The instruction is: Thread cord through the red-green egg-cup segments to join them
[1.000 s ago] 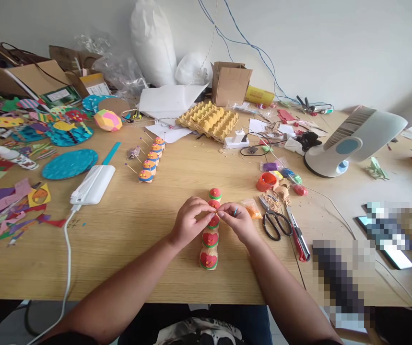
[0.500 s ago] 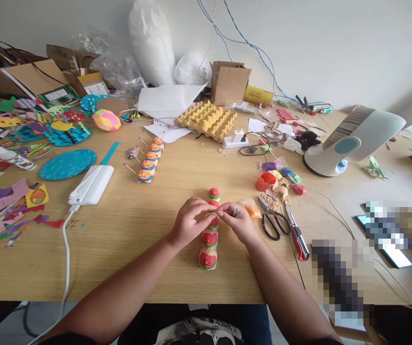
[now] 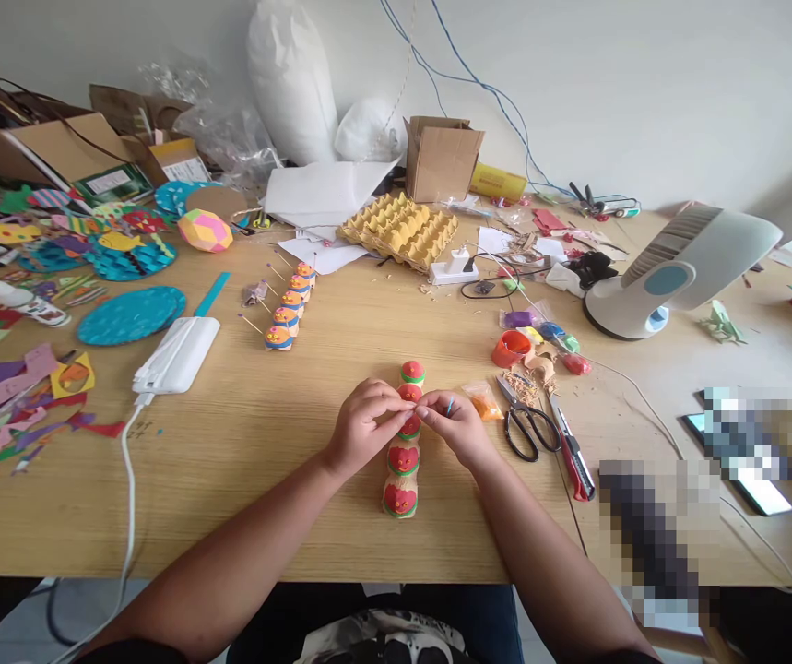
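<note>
Fingers [image 3: 386,404] (tips together) above the red-and-green caterpillar [image 3: 403,460].

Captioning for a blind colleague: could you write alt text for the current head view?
A person's left hand grip and right hand grip meet at the fingertips above a row of red domes with faces on a wooden table; scissors lie to the right.
</note>
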`<state>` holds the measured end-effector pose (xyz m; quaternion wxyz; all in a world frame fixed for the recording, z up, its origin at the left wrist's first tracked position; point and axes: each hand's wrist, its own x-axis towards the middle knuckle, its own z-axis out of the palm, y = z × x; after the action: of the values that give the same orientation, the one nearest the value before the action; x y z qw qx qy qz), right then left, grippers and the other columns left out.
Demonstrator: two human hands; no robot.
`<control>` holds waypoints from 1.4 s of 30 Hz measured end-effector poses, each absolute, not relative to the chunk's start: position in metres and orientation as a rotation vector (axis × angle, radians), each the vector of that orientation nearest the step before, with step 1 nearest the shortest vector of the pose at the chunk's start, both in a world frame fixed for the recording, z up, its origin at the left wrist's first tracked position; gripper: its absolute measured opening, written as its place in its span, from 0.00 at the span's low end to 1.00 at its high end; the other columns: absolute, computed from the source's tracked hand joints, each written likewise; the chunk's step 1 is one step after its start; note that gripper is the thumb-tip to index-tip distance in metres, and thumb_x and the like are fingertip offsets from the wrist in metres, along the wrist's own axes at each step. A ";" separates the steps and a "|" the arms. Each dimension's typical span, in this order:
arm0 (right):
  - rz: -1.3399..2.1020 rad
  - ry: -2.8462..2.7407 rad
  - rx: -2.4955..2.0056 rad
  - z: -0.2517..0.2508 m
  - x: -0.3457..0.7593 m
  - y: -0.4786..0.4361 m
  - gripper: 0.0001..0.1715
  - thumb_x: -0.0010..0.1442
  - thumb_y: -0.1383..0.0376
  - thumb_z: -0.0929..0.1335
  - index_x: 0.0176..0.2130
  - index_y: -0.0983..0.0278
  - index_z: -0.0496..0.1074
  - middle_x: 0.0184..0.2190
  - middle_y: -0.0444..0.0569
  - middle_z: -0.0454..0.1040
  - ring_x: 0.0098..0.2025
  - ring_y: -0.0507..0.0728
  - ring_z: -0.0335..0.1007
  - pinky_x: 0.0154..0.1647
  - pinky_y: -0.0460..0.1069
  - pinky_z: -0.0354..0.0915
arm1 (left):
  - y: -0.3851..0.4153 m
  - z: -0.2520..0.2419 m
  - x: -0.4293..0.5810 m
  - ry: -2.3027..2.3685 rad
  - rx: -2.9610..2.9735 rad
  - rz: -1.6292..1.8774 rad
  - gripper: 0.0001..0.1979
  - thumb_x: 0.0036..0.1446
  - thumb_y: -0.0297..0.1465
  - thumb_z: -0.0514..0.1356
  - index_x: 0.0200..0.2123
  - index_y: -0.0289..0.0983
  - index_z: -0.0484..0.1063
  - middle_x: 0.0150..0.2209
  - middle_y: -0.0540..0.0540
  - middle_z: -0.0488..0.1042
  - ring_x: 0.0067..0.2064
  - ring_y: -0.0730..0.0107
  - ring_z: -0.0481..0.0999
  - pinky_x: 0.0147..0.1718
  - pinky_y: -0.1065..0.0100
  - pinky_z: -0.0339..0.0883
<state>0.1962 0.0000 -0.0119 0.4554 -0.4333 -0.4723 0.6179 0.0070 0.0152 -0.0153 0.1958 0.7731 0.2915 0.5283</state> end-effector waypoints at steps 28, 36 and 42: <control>1.534 -1.168 -1.068 -0.008 0.197 -0.001 0.23 0.52 0.47 0.77 0.36 0.63 0.77 0.26 0.43 0.72 0.28 0.51 0.63 0.32 0.48 0.61 | 0.014 -0.012 0.007 0.908 2.134 1.468 0.03 0.62 0.26 0.65 0.38 0.39 0.79 0.34 0.48 0.79 0.38 0.69 0.75 0.40 0.64 0.71; 1.494 -1.174 -1.094 -0.008 0.194 0.000 0.24 0.49 0.47 0.78 0.32 0.63 0.76 0.26 0.44 0.74 0.29 0.51 0.64 0.32 0.47 0.61 | 0.015 -0.018 0.008 0.874 2.150 1.458 0.07 0.61 0.27 0.66 0.43 0.41 0.79 0.37 0.47 0.79 0.40 0.68 0.75 0.42 0.63 0.72; 1.479 -1.204 -1.105 -0.005 0.196 0.000 0.25 0.51 0.45 0.77 0.31 0.63 0.75 0.22 0.41 0.67 0.26 0.50 0.57 0.28 0.47 0.57 | 0.014 -0.018 0.007 0.871 2.124 1.420 0.06 0.63 0.27 0.64 0.42 0.41 0.79 0.37 0.47 0.79 0.41 0.67 0.76 0.43 0.61 0.72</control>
<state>0.1955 0.0000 -0.0045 0.4518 -0.4472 -0.4875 0.5985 0.0069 0.0139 -0.0181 0.2193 0.7678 0.3148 0.5131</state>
